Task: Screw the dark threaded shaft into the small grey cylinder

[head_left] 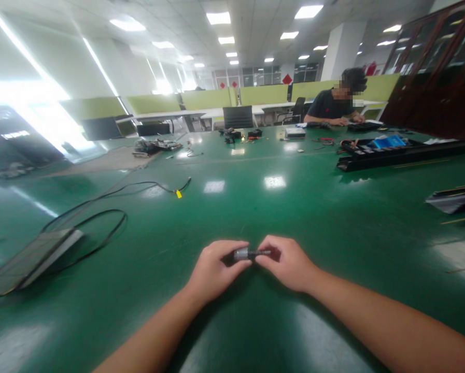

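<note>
Between my two hands is a small grey cylinder with a thin dark shaft (241, 254), lying roughly level just above the green table. My left hand (212, 269) is closed around the cylinder's thick grey end, thumb below and fingers above. The thumb and fingers of my right hand (289, 262) pinch the narrow shaft on the other side. Its thin tip shows past the right fingertips. The exact kind of part is too small and blurred to tell.
Left on the green table (158, 300) lie a flat grey panel (41, 254) and a black cable (111, 194) with a yellow tag. Black rails (407, 158) and a blue item (390, 141) are at right. A person (333, 101) sits at the far side.
</note>
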`<state>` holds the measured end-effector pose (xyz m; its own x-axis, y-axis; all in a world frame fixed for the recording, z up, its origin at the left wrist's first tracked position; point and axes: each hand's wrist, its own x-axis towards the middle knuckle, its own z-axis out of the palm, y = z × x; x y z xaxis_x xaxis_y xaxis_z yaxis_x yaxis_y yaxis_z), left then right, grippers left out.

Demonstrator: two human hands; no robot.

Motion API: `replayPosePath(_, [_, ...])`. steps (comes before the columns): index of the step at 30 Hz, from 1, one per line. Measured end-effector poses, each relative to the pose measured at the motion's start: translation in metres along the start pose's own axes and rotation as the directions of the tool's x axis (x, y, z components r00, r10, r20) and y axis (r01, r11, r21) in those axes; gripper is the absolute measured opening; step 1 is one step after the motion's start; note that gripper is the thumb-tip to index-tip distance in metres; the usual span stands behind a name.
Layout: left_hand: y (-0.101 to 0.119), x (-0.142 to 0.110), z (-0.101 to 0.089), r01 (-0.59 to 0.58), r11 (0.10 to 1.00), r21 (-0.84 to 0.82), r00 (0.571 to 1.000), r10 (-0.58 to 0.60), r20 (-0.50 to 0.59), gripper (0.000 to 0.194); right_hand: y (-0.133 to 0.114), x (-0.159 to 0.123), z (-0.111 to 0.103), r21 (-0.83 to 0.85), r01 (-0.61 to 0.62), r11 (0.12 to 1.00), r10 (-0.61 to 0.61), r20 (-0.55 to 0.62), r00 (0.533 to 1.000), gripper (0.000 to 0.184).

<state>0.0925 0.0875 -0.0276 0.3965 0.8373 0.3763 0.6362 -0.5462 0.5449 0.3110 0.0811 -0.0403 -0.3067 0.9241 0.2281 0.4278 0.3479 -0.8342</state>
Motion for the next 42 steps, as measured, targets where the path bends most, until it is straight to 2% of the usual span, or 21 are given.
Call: replayPosePath(42, [-0.0049,-0.0001,-0.0018,0.048,0.999,0.000,0.999,-0.048,0.004,0.031,0.0000,-0.0023,0.0009,0.028,-0.016,0.999,0.018,-0.069,0.997,0.006])
